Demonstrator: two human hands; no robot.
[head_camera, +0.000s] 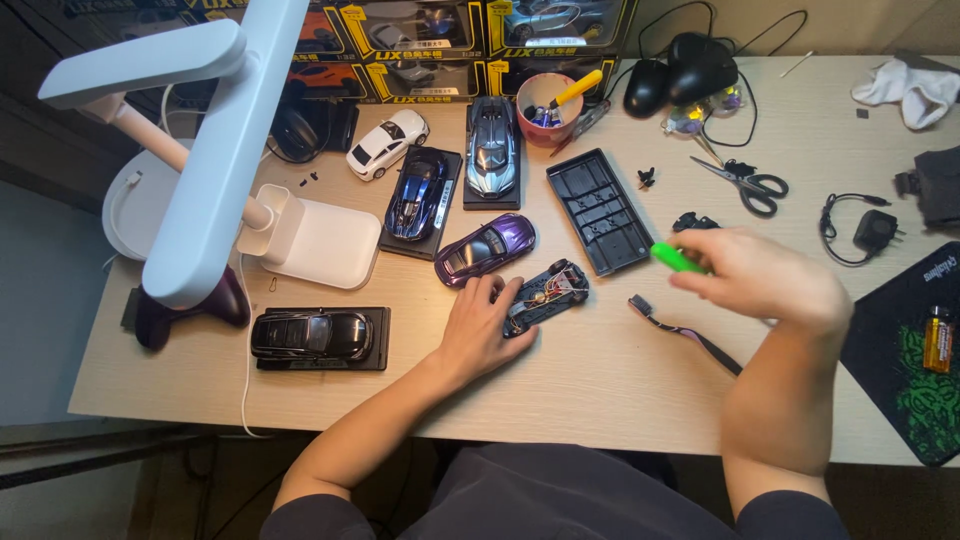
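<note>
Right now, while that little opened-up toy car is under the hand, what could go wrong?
The left hand steadies the opened toy car chassis with its thin wires bare; a slip of the green-handled tool in the right hand might snag them. The glossy purple model car sits right beside the fingers and could get bumped or scratched. Small black loose parts lie on the pale wooden desk and could easily get lost.

Both forearms bare, no watch or rings seen. Dark short sleeves (320, 515) at upper arms. Dark grey trousers (560, 495).
</note>
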